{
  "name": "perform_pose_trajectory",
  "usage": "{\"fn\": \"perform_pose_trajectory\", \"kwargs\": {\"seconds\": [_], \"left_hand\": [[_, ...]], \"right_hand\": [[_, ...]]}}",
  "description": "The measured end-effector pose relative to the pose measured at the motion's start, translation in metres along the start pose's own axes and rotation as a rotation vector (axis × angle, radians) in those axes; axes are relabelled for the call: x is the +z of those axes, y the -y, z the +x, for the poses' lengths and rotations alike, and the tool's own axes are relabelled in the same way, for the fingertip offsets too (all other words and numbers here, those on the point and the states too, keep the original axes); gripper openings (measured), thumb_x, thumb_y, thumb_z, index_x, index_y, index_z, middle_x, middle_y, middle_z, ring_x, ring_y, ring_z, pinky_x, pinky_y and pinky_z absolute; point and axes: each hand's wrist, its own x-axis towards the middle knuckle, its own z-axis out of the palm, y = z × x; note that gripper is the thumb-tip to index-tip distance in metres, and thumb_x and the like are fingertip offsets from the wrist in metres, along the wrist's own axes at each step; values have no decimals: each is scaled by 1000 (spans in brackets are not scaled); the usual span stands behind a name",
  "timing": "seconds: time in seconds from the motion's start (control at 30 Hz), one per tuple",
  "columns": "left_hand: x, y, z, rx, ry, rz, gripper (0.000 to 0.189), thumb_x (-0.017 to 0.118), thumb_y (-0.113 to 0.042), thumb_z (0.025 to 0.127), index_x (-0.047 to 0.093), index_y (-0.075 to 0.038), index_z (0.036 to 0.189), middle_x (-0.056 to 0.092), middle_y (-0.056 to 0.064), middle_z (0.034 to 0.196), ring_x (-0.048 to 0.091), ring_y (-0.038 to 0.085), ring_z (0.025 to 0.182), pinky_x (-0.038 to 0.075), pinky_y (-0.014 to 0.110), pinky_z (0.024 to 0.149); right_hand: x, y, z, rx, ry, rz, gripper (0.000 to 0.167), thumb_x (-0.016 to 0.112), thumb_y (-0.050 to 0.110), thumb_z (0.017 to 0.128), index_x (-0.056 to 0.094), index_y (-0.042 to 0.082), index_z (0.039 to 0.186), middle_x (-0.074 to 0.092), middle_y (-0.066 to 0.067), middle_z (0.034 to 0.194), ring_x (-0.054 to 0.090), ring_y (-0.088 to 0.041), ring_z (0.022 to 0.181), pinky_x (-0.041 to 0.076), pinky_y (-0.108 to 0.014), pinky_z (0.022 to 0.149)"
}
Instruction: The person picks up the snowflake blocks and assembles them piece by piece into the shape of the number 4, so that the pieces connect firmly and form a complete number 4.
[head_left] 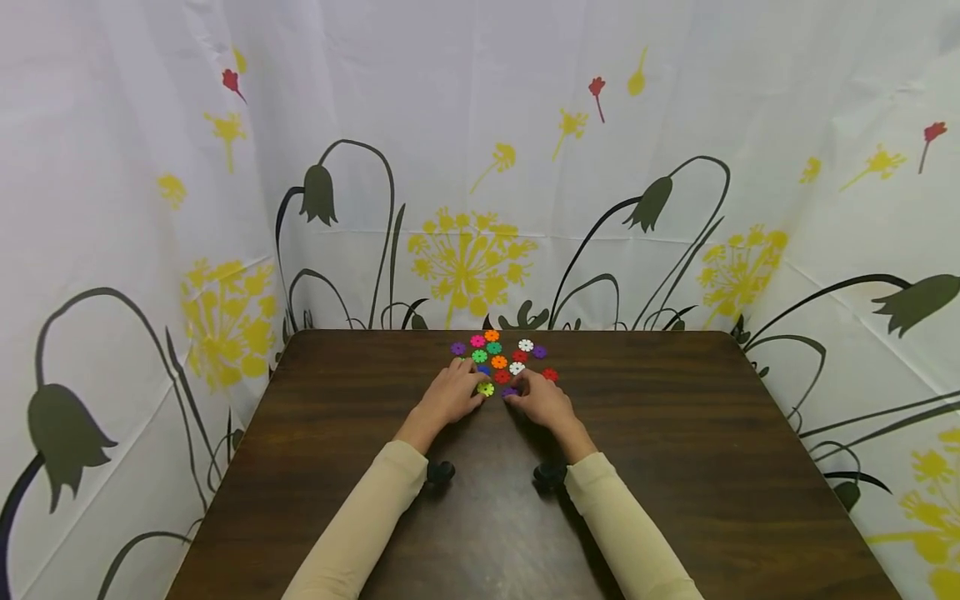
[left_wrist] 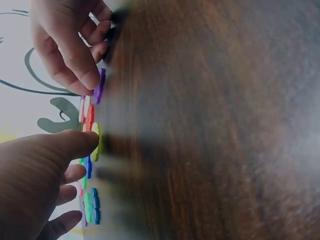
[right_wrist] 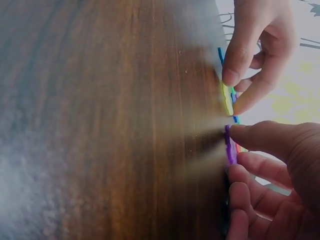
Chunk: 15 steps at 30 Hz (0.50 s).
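In the head view, my left hand point(head_left: 450, 392) is at the near left of a group of small flower-shaped plastic discs. Its thumb and index finger pinch a yellow-green disc point(head_left: 486, 389) by the edges. Opposite it, my right hand point(head_left: 543, 400) has thumb and index finger around a purple disc point(head_left: 509, 392), partly covered by the fingertips. The right wrist view shows this purple disc point(right_wrist: 230, 146) between thumb and finger, with the yellow-green disc point(right_wrist: 227, 97) just above it. A small gap separates the two held discs.
Beyond the hands, loose discs lie on the dark wooden table point(head_left: 660, 467): orange point(head_left: 498, 362), white point(head_left: 526, 345), red point(head_left: 551, 375), pink point(head_left: 477, 341) and several others. They sit near the table's far edge, where a flower-printed curtain point(head_left: 465, 167) hangs.
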Motion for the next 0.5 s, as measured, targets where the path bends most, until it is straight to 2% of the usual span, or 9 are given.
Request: {"fn": "perform_pose_trajectory", "kwargs": {"seconds": [0.23, 0.5], "left_hand": [[-4, 2, 4, 18, 3, 1, 34, 74, -30, 104, 75, -18, 136, 60, 10, 131, 49, 29, 120, 50, 48, 103], [-8, 3, 8, 1, 40, -60, 31, 77, -30, 102, 77, -18, 130, 61, 11, 134, 50, 31, 123, 49, 50, 107]], "right_hand": [[-5, 2, 1, 7, 25, -20, 37, 78, 51, 95, 69, 25, 120, 73, 1, 99, 68, -25, 84, 50, -52, 72], [6, -10, 13, 39, 62, -33, 31, 78, 48, 96, 65, 30, 119, 70, 6, 93, 65, -20, 79, 45, -44, 70]]}}
